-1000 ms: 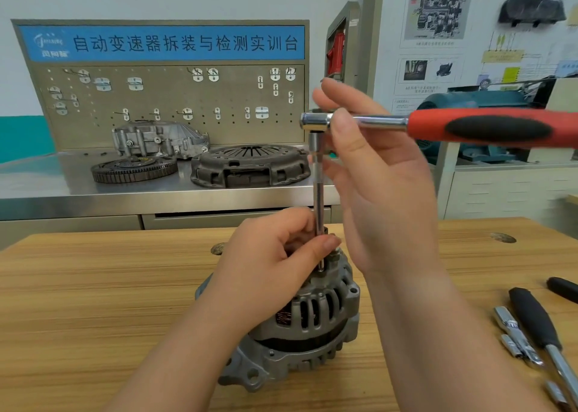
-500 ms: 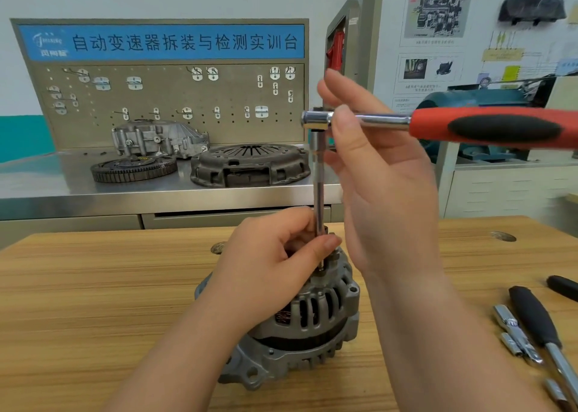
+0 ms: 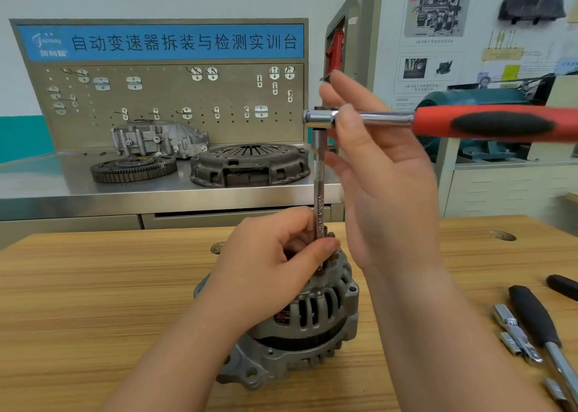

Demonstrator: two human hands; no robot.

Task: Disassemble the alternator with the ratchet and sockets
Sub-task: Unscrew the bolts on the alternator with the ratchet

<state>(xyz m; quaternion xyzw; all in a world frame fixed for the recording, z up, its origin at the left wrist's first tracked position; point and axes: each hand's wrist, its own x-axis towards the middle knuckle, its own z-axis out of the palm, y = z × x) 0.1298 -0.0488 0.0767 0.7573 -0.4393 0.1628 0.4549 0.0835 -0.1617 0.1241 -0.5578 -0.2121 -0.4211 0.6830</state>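
Presumably heavy, the alternator is best held at its casing; the extension is pinched by the left hand, the ratchet by the right hand.

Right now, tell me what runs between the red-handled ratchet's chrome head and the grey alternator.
A chrome extension bar, upright, its lower end gripped by the left hand; head view.
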